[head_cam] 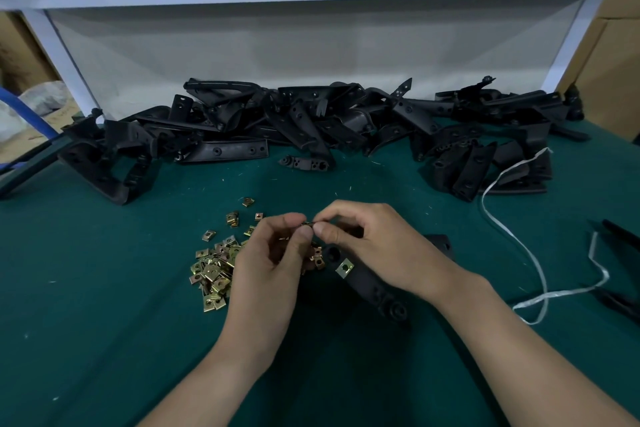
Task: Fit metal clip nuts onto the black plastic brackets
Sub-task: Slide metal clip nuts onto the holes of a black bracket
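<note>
While left hand [273, 253] and right hand [374, 243] pinch one clip nut [307, 224], nut pile [213, 270] beside bracket [367, 281]

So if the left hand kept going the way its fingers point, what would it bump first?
Probably the right hand. The left hand points up and right, and both pinch one nut between them, so the right hand lies just ahead. Depth is unclear.
</note>
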`<state>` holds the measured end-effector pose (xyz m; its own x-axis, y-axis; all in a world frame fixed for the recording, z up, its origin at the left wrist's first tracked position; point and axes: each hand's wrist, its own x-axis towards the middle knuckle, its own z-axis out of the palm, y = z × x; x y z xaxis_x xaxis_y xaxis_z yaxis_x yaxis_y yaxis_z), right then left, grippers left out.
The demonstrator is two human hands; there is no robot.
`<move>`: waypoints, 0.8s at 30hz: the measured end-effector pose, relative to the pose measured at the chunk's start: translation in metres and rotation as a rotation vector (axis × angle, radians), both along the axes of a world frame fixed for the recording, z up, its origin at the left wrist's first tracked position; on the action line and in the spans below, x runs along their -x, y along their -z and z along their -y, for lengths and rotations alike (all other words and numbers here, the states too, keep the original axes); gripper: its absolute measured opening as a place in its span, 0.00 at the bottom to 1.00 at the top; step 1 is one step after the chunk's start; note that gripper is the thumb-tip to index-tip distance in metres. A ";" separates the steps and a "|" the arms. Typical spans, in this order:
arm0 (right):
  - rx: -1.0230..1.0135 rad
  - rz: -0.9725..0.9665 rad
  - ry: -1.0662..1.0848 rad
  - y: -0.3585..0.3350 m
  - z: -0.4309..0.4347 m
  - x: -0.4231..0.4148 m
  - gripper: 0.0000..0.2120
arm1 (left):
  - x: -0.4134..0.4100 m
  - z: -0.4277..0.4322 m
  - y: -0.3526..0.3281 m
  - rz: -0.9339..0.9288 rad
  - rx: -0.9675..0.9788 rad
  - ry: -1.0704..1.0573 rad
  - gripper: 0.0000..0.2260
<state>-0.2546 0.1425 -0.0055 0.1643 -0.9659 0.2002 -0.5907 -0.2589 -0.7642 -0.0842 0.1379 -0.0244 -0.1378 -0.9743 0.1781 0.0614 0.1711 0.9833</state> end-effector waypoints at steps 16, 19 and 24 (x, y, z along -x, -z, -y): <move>0.041 0.072 0.004 0.002 0.004 -0.003 0.08 | -0.004 0.006 0.004 -0.130 -0.031 0.026 0.07; 0.049 0.069 0.016 0.003 0.004 -0.005 0.07 | -0.005 0.008 0.006 -0.153 -0.041 0.042 0.11; 0.039 0.080 -0.002 0.001 0.002 -0.006 0.07 | -0.006 0.009 0.007 -0.146 -0.029 0.045 0.11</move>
